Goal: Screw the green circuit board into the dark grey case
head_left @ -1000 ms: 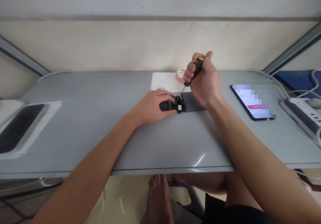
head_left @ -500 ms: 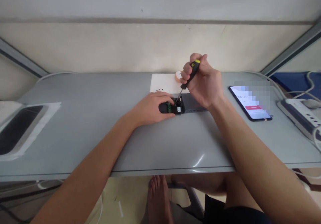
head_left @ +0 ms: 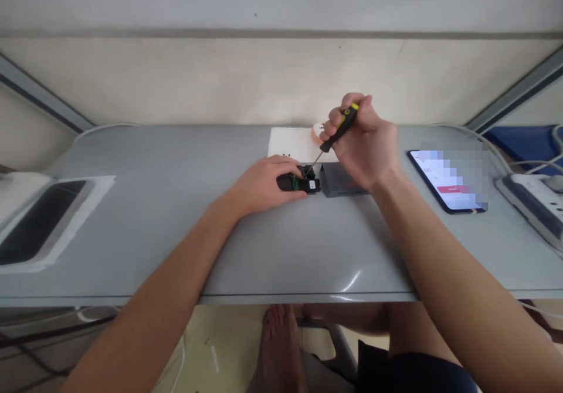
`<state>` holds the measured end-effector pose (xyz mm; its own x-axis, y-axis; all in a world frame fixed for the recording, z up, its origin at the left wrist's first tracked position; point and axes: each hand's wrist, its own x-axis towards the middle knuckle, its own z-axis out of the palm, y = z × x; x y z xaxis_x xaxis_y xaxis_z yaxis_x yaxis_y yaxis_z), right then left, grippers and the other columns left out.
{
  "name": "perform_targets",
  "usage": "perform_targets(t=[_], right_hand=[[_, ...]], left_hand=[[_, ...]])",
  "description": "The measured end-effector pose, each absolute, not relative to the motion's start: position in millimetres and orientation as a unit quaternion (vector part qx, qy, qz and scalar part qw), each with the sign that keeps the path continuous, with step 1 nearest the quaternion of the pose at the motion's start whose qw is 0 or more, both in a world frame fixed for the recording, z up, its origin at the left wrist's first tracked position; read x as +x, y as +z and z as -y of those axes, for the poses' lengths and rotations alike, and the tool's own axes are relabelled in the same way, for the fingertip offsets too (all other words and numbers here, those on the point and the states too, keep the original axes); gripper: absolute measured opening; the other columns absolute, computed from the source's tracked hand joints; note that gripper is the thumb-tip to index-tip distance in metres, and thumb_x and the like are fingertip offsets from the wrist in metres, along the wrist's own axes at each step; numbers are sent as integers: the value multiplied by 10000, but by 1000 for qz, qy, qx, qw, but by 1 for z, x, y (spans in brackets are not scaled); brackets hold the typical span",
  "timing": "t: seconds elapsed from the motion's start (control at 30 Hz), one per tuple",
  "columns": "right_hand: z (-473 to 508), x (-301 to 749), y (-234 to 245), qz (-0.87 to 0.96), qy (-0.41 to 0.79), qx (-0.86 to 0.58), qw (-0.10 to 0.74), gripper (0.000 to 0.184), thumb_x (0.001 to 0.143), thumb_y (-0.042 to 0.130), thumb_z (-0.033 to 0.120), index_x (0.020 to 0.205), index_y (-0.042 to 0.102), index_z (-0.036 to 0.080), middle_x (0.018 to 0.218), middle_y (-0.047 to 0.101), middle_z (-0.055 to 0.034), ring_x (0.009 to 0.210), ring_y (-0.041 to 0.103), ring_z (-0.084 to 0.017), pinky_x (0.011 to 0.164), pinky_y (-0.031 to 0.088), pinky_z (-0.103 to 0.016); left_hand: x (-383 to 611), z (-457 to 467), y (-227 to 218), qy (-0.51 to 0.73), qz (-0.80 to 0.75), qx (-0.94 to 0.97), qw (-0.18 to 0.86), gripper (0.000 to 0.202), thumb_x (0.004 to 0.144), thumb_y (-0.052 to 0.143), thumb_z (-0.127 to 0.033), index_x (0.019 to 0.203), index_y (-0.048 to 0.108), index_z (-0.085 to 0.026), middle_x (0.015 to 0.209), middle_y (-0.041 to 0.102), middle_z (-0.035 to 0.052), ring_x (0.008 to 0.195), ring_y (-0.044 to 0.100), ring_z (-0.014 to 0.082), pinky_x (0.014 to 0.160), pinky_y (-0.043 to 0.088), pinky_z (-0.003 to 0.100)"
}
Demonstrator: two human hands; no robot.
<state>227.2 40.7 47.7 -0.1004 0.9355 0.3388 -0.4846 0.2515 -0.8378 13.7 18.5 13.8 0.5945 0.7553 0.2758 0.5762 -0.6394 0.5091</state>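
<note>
My right hand (head_left: 360, 141) is wrapped round the black and yellow handle of a screwdriver (head_left: 339, 129), held tilted. Its shaft runs down and left, and the tip is at a black part with a green circuit board (head_left: 312, 185); the exact contact is too small to tell. My left hand (head_left: 268, 186) lies on the desk, thumb and fingers closed round that part from the left. Just right of the part, a narrow gap away, sits a dark grey case (head_left: 341, 180), partly behind my right hand and wrist.
Behind the case lies a white sheet (head_left: 285, 141) with small dark bits and a round orange-and-white thing (head_left: 317, 134). A lit phone (head_left: 444, 182) and a power strip (head_left: 534, 205) are at the right. A dark-screened device (head_left: 41, 223) lies at the left of the grey desk (head_left: 176, 158).
The black part has come apart from the grey case, leaving a gap between them. The screwdriver leans over more to the right. The whole view has shifted slightly.
</note>
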Motion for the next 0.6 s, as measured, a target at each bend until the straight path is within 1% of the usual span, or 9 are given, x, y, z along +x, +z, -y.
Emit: perform_targets(t=[0.1,0.2,0.3,0.47,0.6], right_hand=[[-39,224,48,478,548,-255,637,480,889,520,776,820,516,301,717,468,-15,654,503,-211,662,500,-407],[-39,223,46,468,529,-275,653,532,867,502,817,765,466,296,686,445,-17,624,481,-215,617,475,-404],[-41,225,45,469,532,-268,652,523,870,539,793,744,463,291,697,444,-17,630,493,-209,610,469,-399],[-44,229,44,484,537,-244,647,439,894,576,733,807,553,303,813,514,-37,750,561,-221,670,496,-408],[-42,227,45,494,522,-256,647,459,897,547,749,779,524,307,747,486,-24,699,541,-219,628,470,-394]], left_hand=[[13,-18,12,245,-376,870,206,274,818,799,-450,1023,759,-274,1306,716,33,1225,650,267,1114,476,441],[14,-18,11,252,-376,865,217,295,799,818,-449,1023,761,-266,1307,716,37,1216,657,267,1116,478,438],[14,-18,12,249,-382,864,215,306,796,822,-458,1028,765,-267,1309,715,37,1240,645,278,1124,472,446],[15,-16,15,246,-384,864,213,303,803,819,-456,1035,764,-269,1305,716,36,1248,640,282,1131,468,451],[14,-16,14,242,-384,866,210,302,819,802,-465,1047,760,-271,1309,714,33,1239,645,277,1130,466,434]])
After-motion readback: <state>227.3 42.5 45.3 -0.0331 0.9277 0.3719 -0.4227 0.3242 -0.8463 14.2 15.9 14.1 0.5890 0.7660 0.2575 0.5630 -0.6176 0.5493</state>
